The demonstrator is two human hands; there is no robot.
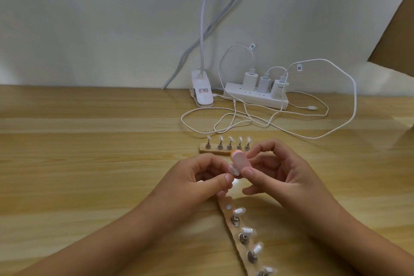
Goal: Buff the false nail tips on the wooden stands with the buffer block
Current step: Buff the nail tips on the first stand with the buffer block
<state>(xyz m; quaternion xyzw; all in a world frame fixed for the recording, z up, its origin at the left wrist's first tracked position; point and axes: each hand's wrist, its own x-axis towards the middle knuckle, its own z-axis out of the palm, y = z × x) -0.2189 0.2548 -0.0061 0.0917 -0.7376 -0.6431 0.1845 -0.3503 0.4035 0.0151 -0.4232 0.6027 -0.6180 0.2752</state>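
My right hand (280,177) pinches a small pink and orange buffer block (239,160) between thumb and fingers. My left hand (201,180) pinches a clear false nail tip (233,169) on its small holder, and the block lies against the tip. Just below my hands a wooden stand (240,240) runs toward the bottom edge, carrying several clear tips on metal pegs, with one bare white spot (228,207) at its near end. A second wooden stand (216,149) with several upright tips lies flat just beyond my hands.
A white power strip (257,95) with three chargers sits at the back by the wall, its white cables (246,119) looping over the wooden table (89,163). A white clip lamp base (46,94) (202,94) stands left of it. A cardboard panel (398,36) leans at the right.
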